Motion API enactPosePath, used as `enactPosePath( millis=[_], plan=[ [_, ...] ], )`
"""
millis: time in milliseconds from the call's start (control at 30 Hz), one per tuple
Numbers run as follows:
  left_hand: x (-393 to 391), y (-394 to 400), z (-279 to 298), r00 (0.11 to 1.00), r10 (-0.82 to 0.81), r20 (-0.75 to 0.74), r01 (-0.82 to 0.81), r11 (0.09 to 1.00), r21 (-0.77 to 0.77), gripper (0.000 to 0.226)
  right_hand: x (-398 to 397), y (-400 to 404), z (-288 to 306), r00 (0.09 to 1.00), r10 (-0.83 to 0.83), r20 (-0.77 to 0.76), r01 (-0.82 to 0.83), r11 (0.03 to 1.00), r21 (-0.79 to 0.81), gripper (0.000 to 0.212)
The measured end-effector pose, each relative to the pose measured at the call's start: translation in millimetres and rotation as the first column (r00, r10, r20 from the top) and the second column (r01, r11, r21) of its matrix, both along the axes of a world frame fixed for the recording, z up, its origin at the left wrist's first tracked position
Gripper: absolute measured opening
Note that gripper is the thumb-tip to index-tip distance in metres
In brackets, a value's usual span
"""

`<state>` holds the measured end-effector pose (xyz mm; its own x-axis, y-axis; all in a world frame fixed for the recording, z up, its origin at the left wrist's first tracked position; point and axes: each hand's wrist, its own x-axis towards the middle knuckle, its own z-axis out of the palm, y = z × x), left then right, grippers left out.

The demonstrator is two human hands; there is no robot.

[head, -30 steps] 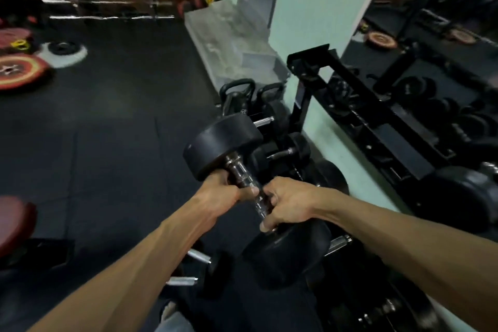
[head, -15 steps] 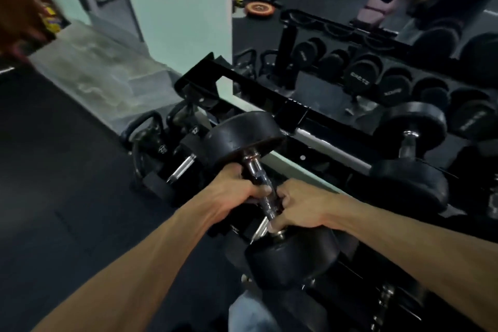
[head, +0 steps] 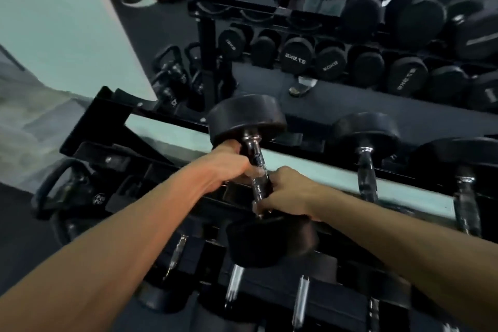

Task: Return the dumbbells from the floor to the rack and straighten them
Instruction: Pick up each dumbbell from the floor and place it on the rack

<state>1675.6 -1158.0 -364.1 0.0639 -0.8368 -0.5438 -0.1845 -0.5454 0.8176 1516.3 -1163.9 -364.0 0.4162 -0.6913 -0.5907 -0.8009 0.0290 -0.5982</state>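
A big mirror (head: 350,94) stands behind the rack and shows rows of black dumbbells in it, some with white numbers that read backwards.

The black dumbbell rack (head: 89,121) runs from its left end near the pale green wall (head: 67,21) off to the right. It has an upper shelf and a lower shelf.

On the upper shelf, toward the right, two black dumbbells sit side by side. One dumbbell (head: 365,140) is just right of the hands, and the next dumbbell (head: 463,159) is near the right edge of the view. On the lower shelf, shiny handles of more dumbbells (head: 234,286) poke out, but they are blurry.

Black kettlebells (head: 67,188) sit on the floor by the left end of the rack.

The held dumbbell (head: 246,118) is black with a shiny metal handle. It is up in the air over the upper shelf, left of the two that rest there. It is tilted, with one head far and high and the other head near and low. I cannot tell if it touches the rack.

The left hand (head: 231,164) is wrapped around the handle near the far head. The right hand (head: 285,194) is wrapped around the handle near the low head. The two hands are right next to each other.
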Motion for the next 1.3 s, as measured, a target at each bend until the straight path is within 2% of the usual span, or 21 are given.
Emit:
enactPosePath(
  millis=[133,200,267,533,633,733,900,1100,1200,1300],
  plan=[
    [-1,-40,-6,0.984,-0.167,0.06,0.165,0.986,0.035,0.036,3,-20,-16,0.989,-0.142,0.028,0.142,0.99,0.014,0.033],
    [0,-56,-12,0.972,-0.222,0.073,0.22,0.975,0.039,0.043,7,-28,-25,0.977,-0.209,0.05,0.207,0.978,0.035,0.028],
    [-1,-69,-19,0.965,-0.249,0.079,0.247,0.968,0.038,0.037,9,-35,-32,0.961,-0.27,0.054,0.265,0.961,0.075,0.026],
    [1,-90,-40,0.963,-0.269,0.029,0.267,0.962,0.062,0.033,14,-53,-53,0.946,-0.323,0.007,0.32,0.941,0.113,0.034],
    [0,-96,-40,0.942,-0.331,0.044,0.328,0.942,0.074,0.025,16,-51,-58,0.937,-0.35,0.004,0.347,0.93,0.119,0.029],
    [-4,-100,-45,0.911,-0.403,0.083,0.399,0.915,0.065,0.024,18,-47,-67,0.922,-0.386,0.01,0.383,0.917,0.111,0.033],
    [2,-95,-52,0.917,-0.379,0.128,0.378,0.925,0.028,0.026,17,-57,-56,0.965,-0.262,-0.013,0.262,0.963,0.059,0.027],
    [3,-83,-57,0.896,-0.376,0.235,0.402,0.913,-0.07,0.025,11,-51,-55,0.973,-0.229,0.007,0.229,0.972,0.045,0.021],
    [10,-73,-60,0.906,-0.323,0.273,0.364,0.924,-0.114,0.032,7,-50,-50,0.988,-0.149,-0.03,0.147,0.988,-0.052,0.022],
    [25,-55,-58,0.855,-0.273,0.441,0.341,0.937,-0.08,0.043,8,-50,-37,0.987,-0.039,-0.158,0.003,0.975,-0.221,0.019]
  ],
)
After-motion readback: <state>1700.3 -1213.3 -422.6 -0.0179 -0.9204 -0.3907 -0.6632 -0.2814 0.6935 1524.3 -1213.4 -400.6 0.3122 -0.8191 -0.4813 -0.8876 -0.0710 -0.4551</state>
